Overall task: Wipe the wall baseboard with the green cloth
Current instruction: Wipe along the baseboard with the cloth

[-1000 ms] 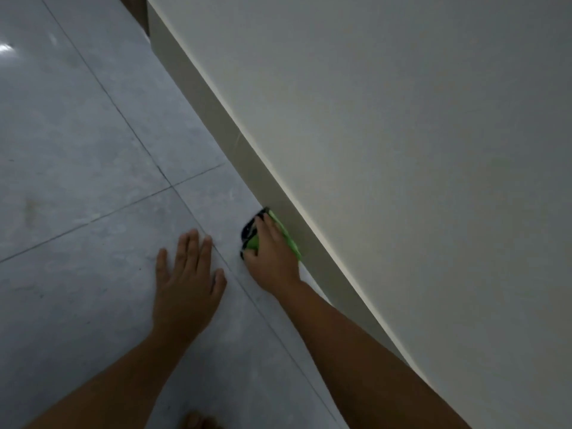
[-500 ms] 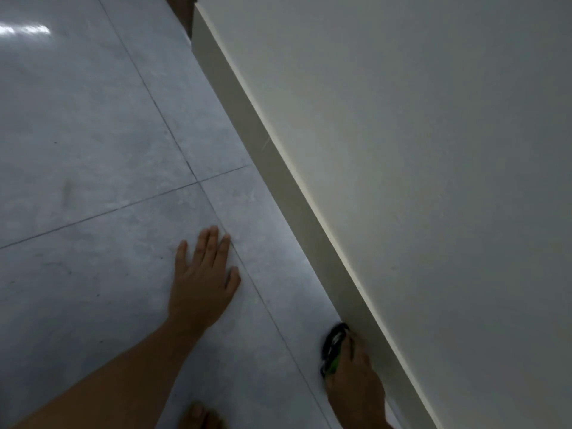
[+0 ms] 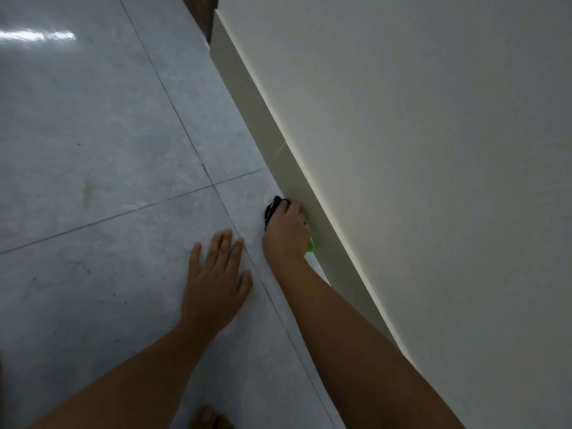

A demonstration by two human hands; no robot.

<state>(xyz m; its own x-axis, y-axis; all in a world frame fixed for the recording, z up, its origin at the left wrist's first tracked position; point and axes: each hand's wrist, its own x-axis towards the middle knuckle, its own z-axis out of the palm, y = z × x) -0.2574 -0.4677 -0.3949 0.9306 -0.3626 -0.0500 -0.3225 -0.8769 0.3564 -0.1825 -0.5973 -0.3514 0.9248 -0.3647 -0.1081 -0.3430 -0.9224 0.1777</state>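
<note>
Head view: no writing or brand can be read anywhere. The right hand (image 3: 286, 232) clenches the green cloth (image 3: 310, 244) against the baseboard (image 3: 266, 125), just past the frame's centre toward 3 o'clock. Most of the cloth is hidden under the fingers; a dark edge shows at 11 o'clock of the hand. The left hand (image 3: 216, 281) lies flat and released on the floor (image 3: 93, 150).

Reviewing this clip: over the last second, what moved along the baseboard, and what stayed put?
The right hand, gripping the green cloth, pulled back along the baseboard toward the person half a second ago, then pushed forward again to about where it began. The cloth was never released. The left hand stayed flat on the floor tiles; the camera view shifted somewhat.
</note>
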